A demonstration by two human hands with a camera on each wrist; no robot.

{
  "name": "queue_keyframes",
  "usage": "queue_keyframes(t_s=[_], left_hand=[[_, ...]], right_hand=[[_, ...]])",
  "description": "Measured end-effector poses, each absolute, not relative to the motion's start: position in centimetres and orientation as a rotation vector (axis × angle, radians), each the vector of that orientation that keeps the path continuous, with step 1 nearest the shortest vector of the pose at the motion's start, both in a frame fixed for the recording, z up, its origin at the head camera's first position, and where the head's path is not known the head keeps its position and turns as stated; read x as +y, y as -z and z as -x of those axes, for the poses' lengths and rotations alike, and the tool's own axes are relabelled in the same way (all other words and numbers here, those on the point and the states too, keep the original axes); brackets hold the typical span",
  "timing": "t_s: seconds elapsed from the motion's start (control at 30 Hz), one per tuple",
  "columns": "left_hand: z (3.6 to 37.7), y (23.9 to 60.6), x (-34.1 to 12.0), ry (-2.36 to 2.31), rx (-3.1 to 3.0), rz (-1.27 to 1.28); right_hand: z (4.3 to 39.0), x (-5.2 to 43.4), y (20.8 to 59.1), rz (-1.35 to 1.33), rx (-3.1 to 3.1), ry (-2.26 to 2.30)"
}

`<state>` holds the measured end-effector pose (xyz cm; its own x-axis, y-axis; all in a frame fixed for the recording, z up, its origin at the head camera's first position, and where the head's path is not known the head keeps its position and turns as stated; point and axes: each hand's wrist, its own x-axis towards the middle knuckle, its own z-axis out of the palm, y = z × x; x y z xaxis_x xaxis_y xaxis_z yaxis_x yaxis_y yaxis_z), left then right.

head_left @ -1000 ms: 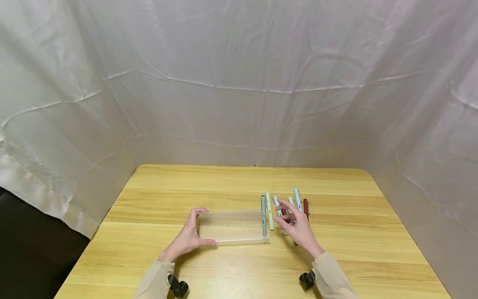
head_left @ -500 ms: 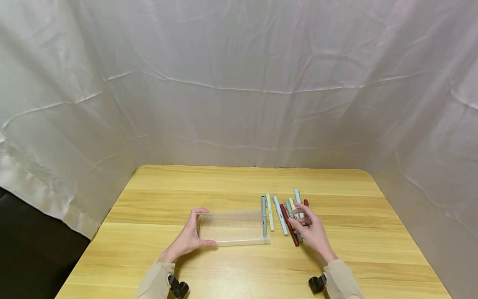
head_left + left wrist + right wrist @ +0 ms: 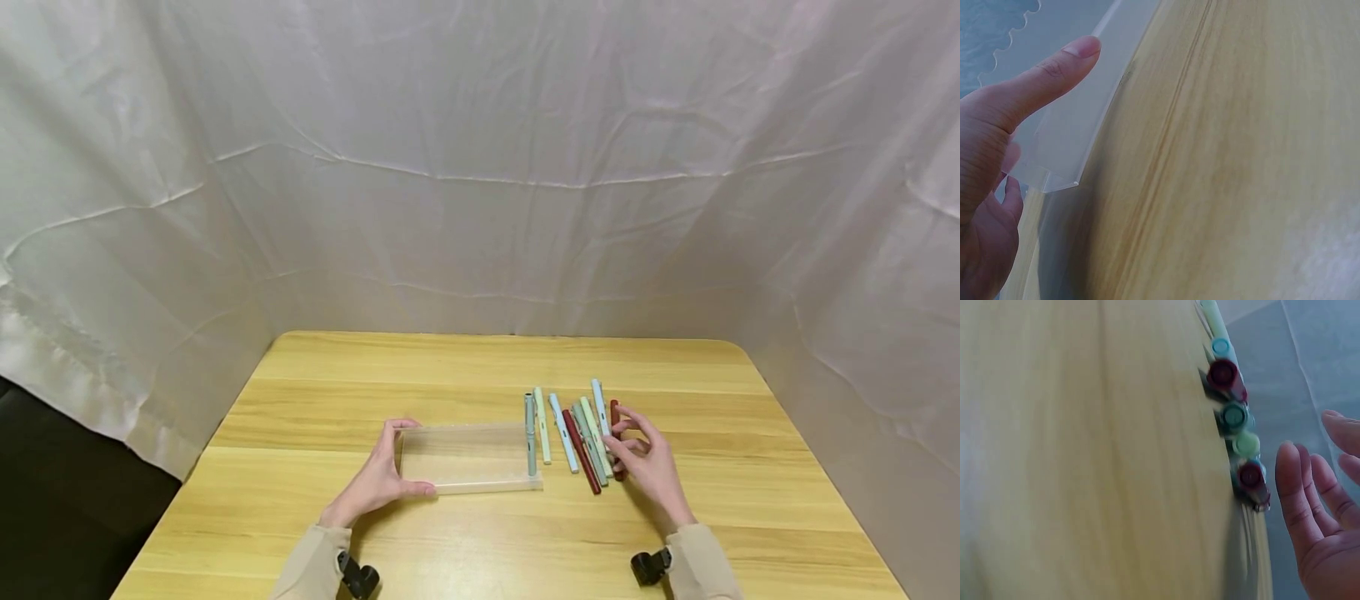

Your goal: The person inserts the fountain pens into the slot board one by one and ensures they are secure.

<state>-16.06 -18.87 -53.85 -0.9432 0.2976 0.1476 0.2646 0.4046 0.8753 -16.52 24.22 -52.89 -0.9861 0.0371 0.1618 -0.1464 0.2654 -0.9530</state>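
A clear plastic pen stand (image 3: 465,485), with scalloped notches visible in the left wrist view, is gripped at its left end by my left hand (image 3: 375,482), thumb on the front lip (image 3: 1091,106). One grey-green pen (image 3: 530,442) lies across the stand's right end. My right hand (image 3: 652,468) is over the rightmost dark red pen (image 3: 615,410), covering part of it. In the right wrist view its fingers (image 3: 1297,494) are spread apart beside the row of pen ends, holding nothing.
Between stand and right hand lie a pale green pen (image 3: 543,433), a light blue pen (image 3: 564,437), a dark red pen (image 3: 583,454), a grey-green pen (image 3: 592,450), another pale green pen (image 3: 595,425) and a second light blue pen (image 3: 599,400). Curtains surround the wooden table (image 3: 465,542).
My right hand has moved rightward across the row of pens to the rightmost dark red one, uncovering the pens in the middle. My left hand and the stand stay in place.
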Motion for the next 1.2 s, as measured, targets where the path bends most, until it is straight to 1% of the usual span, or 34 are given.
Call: queue_keyframes(t_s=[0.47, 0.8, 1.0, 1.2], left_hand=[[16.2, 53.9, -18.9, -1.588, 2.596, -0.492], [16.1, 53.8, -18.8, -1.586, 2.586, -0.445], [16.1, 53.8, -18.8, -1.594, 2.589, -0.466], [16.1, 53.8, -18.8, -1.604, 2.598, -0.486]], right_hand=[[17.6, 26.4, 53.1, 0.055, -2.5, -1.838], [18.8, 27.2, 53.0, 0.005, -2.616, -1.775], [19.6, 27.4, 53.3, -0.026, -2.683, -1.686], [20.4, 27.8, 53.9, -0.037, -2.729, -1.714]])
